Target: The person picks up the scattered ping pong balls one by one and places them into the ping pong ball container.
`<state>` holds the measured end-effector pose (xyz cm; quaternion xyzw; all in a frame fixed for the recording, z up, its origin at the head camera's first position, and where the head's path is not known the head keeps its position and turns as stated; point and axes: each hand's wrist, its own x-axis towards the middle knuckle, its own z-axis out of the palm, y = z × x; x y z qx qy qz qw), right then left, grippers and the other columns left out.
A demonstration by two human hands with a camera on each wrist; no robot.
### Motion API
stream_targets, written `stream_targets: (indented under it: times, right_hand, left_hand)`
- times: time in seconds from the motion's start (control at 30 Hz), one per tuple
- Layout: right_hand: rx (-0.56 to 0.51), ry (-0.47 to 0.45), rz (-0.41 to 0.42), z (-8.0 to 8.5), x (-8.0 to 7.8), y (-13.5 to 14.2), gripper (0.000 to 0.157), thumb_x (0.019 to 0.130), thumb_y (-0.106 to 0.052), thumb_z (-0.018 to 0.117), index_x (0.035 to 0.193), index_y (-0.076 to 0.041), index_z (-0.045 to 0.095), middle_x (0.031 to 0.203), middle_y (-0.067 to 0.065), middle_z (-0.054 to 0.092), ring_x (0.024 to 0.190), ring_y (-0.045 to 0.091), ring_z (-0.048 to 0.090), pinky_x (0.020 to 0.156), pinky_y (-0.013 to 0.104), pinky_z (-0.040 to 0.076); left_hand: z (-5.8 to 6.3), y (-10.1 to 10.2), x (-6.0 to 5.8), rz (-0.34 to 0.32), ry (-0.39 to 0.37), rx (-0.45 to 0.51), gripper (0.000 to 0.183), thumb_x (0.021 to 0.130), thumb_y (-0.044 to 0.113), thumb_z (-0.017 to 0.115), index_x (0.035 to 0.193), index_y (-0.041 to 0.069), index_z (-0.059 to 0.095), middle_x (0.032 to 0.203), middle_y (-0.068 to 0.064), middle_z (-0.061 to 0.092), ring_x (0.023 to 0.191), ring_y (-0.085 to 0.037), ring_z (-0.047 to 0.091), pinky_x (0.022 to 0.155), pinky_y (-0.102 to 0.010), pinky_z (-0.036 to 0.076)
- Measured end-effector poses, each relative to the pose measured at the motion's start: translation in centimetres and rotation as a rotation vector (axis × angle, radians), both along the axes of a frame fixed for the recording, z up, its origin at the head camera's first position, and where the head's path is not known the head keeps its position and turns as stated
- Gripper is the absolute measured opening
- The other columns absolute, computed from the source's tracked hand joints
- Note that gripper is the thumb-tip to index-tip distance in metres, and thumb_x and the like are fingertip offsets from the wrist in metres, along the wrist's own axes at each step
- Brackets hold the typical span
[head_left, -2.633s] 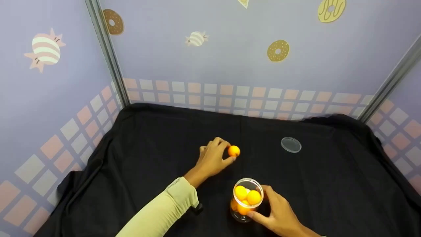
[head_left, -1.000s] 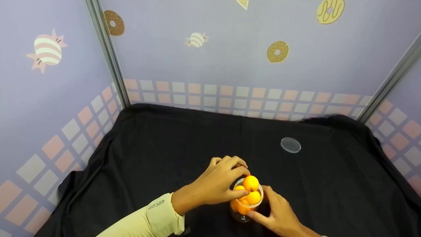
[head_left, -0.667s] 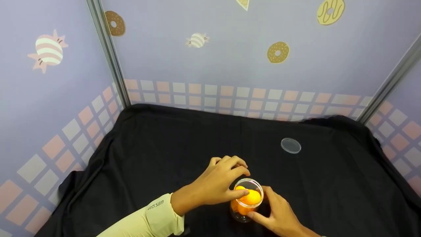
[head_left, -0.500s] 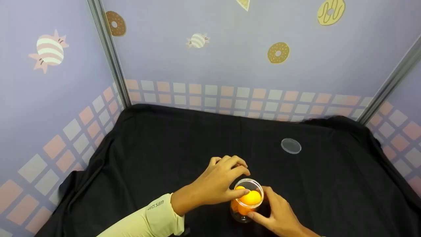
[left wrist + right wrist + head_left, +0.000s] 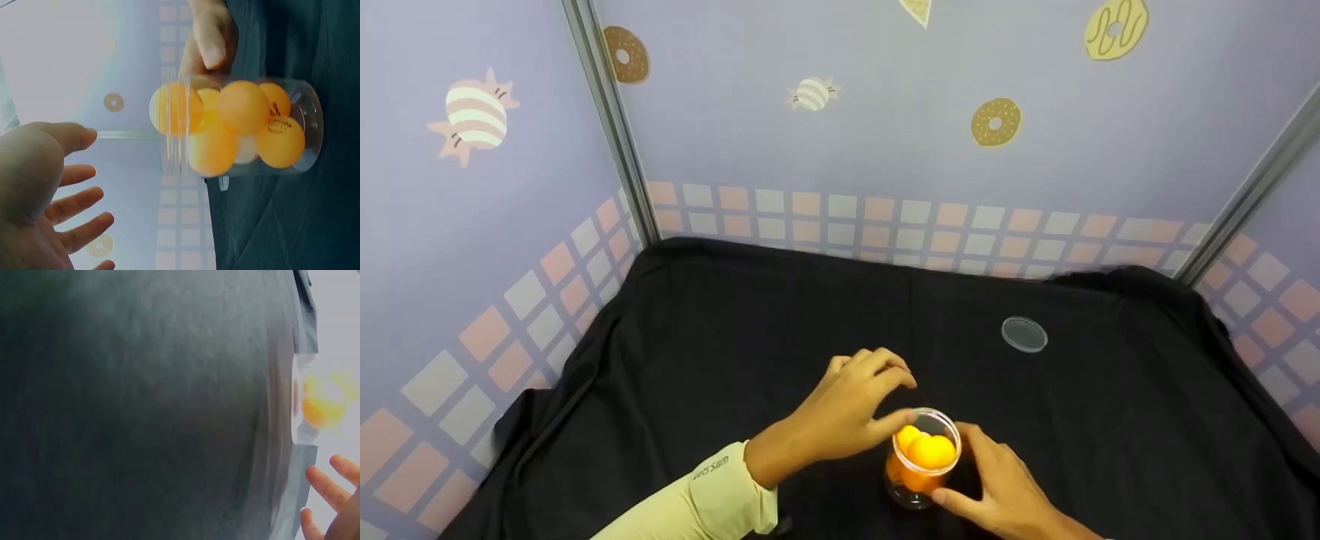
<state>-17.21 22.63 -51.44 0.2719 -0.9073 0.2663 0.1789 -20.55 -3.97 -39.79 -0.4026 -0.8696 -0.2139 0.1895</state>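
Observation:
A clear plastic jar (image 5: pixel 913 496) stands upright on the black cloth, its mouth uncovered. Inside are several orange ping-pong balls (image 5: pixel 243 107) and a paler one partly hidden among them; the topmost reaches up into the neck. My left hand (image 5: pixel 847 409) hovers at the jar's left side with fingers spread and nothing in them, the thumb tip overlapping the rim in the head view. At the jar's right side is my right hand (image 5: pixel 1001 480), thumb and fingers spread around it; the right wrist view shows a gap between fingertips (image 5: pixel 323 486) and jar.
A round clear lid (image 5: pixel 1024 334) lies flat on the black cloth (image 5: pixel 780 315), beyond the jar and to the right. Lilac panels (image 5: pixel 810 150) printed with sweets and doughnuts enclose the cloth at the back and both sides.
My left hand brought an orange ping-pong ball over the jar and let it drop in, then drew back slightly left. The right thumb has eased off the jar's side.

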Motion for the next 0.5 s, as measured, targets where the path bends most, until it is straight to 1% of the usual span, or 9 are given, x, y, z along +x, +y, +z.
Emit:
stream_targets:
  times: [0.03,0.13,0.2,0.27,0.33,0.4,0.5]
  right_hand:
    - [0.007,0.023,0.018,0.1,0.0,0.3,0.071,0.071,-0.052,0.073,0.132,-0.029,0.044,0.112,-0.027,0.055,0.093,-0.001,0.058,0.075,0.033,0.048]
    - [-0.017,0.108,0.089,0.7,-0.2,0.9,0.066,0.073,-0.04,0.072,0.132,-0.023,0.047,0.112,-0.022,0.056,0.094,0.003,0.057,0.076,0.032,0.045]
    - [-0.041,0.165,0.113,1.2,-0.2,1.3,0.06,0.075,-0.031,0.069,0.13,-0.018,0.05,0.111,-0.017,0.057,0.094,0.007,0.057,0.078,0.03,0.043]
    - [-0.055,0.218,0.105,1.8,-0.2,1.7,0.055,0.076,-0.025,0.067,0.128,-0.014,0.052,0.111,-0.012,0.059,0.093,0.01,0.057,0.079,0.027,0.04]
    - [-0.04,0.25,0.049,2.6,-0.2,2.2,0.05,0.078,-0.023,0.065,0.126,-0.013,0.055,0.113,-0.009,0.059,0.095,0.012,0.057,0.08,0.026,0.037]
    - [-0.01,0.256,-0.026,3.4,-0.4,2.7,0.048,0.08,-0.024,0.064,0.126,-0.014,0.055,0.116,-0.008,0.059,0.099,0.013,0.057,0.082,0.029,0.038]
    - [0.051,0.224,-0.149,4.6,-1.4,3.7,0.049,0.084,-0.031,0.062,0.131,-0.019,0.052,0.124,-0.006,0.056,0.108,0.017,0.054,0.086,0.039,0.04]
  left_hand:
    - [-0.1,-0.2,-0.1,0.02,0.002,0.009,0.028,0.089,0.046,0.057,0.109,0.026,0.061,0.113,0.012,0.052,0.099,-0.008,0.05,0.081,-0.038,0.04]
    - [-0.4,-0.7,-0.2,0.094,0.025,0.018,0.025,0.09,0.042,0.056,0.107,0.025,0.061,0.11,0.011,0.053,0.095,-0.009,0.051,0.078,-0.036,0.041]
    - [-0.6,-0.9,-0.1,0.146,0.051,0.005,0.024,0.091,0.041,0.054,0.107,0.024,0.062,0.109,0.01,0.055,0.093,-0.011,0.053,0.075,-0.035,0.042]
    - [-0.9,-1.1,0.1,0.196,0.084,-0.012,0.026,0.092,0.041,0.052,0.107,0.023,0.063,0.109,0.009,0.057,0.093,-0.013,0.054,0.073,-0.035,0.042]
    - [-1.1,-1.3,0.2,0.242,0.111,-0.026,0.03,0.093,0.043,0.049,0.108,0.021,0.064,0.111,0.007,0.059,0.096,-0.015,0.055,0.073,-0.037,0.043]
    - [-1.3,-1.4,-0.1,0.282,0.128,-0.026,0.035,0.094,0.045,0.047,0.11,0.02,0.064,0.115,0.005,0.059,0.101,-0.017,0.054,0.076,-0.039,0.042]
    - [-1.7,-1.6,-1.3,0.336,0.143,-0.008,0.04,0.093,0.05,0.045,0.111,0.019,0.064,0.12,0.002,0.059,0.107,-0.02,0.053,0.079,-0.043,0.04]
